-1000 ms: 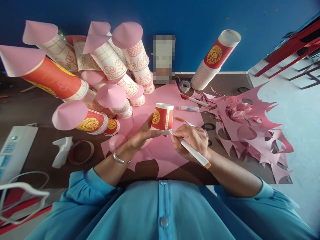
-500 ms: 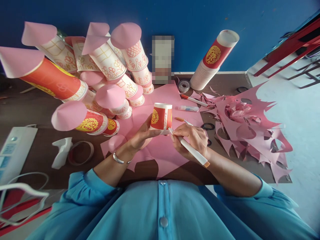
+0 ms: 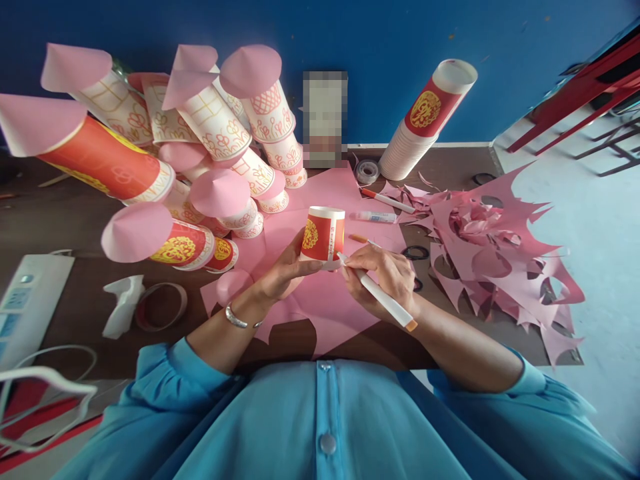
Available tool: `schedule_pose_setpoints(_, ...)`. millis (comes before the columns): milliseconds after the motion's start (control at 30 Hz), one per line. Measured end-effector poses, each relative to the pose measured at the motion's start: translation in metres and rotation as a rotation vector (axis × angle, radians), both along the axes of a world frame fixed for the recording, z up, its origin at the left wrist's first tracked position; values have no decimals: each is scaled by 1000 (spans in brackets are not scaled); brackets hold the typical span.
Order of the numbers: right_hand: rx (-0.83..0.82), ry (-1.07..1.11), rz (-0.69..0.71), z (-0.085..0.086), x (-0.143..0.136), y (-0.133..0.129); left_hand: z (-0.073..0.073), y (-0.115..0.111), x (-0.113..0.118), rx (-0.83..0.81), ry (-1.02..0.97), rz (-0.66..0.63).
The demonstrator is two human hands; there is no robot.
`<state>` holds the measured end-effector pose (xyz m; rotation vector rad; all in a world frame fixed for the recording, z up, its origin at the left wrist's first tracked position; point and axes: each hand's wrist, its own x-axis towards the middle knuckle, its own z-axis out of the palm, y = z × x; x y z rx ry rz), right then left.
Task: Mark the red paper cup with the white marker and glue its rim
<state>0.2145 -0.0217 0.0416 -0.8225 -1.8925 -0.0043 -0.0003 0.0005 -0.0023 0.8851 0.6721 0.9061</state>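
Observation:
My left hand (image 3: 287, 270) grips a red and white paper cup (image 3: 320, 233) with a gold pattern, thumb along its lower edge. Between the fingers of my right hand (image 3: 383, 277) is a white marker (image 3: 383, 297) with an orange end. Its tip meets the cup's lower side near the white strip; any fresh mark is too small to make out. Beneath both hands lie pink paper sheets (image 3: 345, 310). An orange marker cap (image 3: 359, 238), a glue stick (image 3: 376, 217) and a second marker (image 3: 387, 200) rest just beyond my right hand.
Cup towers with pink paper cones (image 3: 215, 120) crowd the left. A stack of cups (image 3: 407, 150) and a tape roll (image 3: 368, 171) stand at the back. Pink paper scraps (image 3: 500, 247) pile up right, beside scissors (image 3: 416, 253). A power strip (image 3: 27, 300) lies far left.
Almost nothing differs. The marker's tip has shifted very slightly at the cup's lower side; my left hand and the cup stay in place.

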Motion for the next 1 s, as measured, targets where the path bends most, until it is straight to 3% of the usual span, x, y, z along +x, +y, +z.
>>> schedule_pose_setpoints(1000, -21, 20, 58, -4, 0, 3, 2, 2, 1, 15, 17, -37)
